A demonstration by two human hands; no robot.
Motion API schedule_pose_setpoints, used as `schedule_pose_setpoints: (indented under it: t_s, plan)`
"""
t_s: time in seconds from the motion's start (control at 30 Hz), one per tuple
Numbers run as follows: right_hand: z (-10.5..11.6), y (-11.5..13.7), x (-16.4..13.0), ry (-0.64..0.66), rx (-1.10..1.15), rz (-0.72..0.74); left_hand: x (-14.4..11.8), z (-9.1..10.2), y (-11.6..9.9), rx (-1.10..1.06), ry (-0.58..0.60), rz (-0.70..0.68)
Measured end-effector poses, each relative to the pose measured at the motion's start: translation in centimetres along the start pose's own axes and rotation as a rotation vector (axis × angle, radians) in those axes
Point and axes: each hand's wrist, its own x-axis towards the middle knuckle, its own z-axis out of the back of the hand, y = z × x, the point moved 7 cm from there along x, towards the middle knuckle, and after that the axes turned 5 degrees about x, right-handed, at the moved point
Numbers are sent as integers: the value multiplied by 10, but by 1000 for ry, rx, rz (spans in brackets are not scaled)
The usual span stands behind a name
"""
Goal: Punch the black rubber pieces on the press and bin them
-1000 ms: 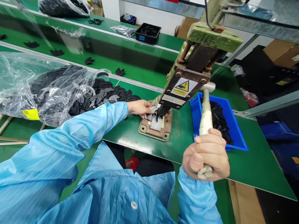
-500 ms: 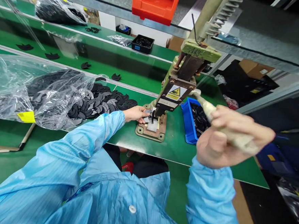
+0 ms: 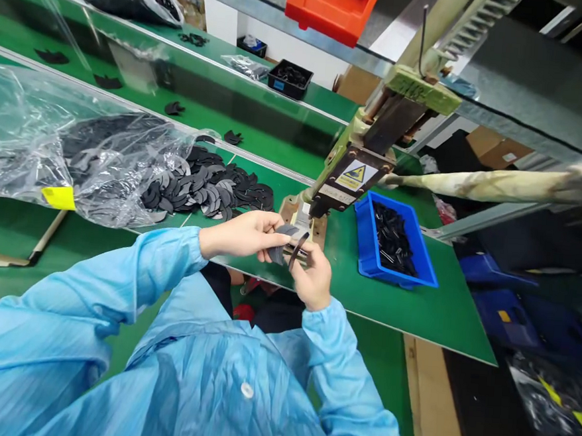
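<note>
Green bench, both hands pinching black part

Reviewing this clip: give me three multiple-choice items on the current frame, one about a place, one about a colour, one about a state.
1. Where does the blue tray stand?
A. right of the hand press
B. on the loose black parts
C. on the overhead shelf

2. What colour is the bin on the overhead shelf?
A. yellow
B. red-orange
C. white

3. What are the hands doing?
A. both resting flat on the table
B. right hand gripping the press lever
C. left hand and right hand holding a black part between them

Answers: 1 A, the tray sits on the green board beside the press; 2 B, the bin is red-orange; 3 C, the lever stands free while both hands meet on the part.
</note>
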Motion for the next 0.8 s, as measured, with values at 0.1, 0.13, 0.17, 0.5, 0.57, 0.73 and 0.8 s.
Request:
schedule_pose_setpoints:
  t_s: [0.1,0.13,0.17,0.5,0.57,0.73,0.8]
  plan:
    - [-8,0,-7,-73,-1,16,-6,-11,-1,-17,-8,7]
    - [-8,2,-9,-92,-4,26,-7,-13,0,-20,-14,12]
    - [-7,3,-10,-105,-7,38,-8,-15,0,-24,-18,17]
    - [-3,19,-7,33,-153,106,5,-6,23,6,23,105]
    - [-1,23,-6,47,-183,127,5,-3,25,16,0,109]
    - [-2,27,-6,88,-213,178,-2,3,18,39,-148,-18]
    - [-4,28,-7,115,-226,195,-4,-1,16,60,-142,-56]
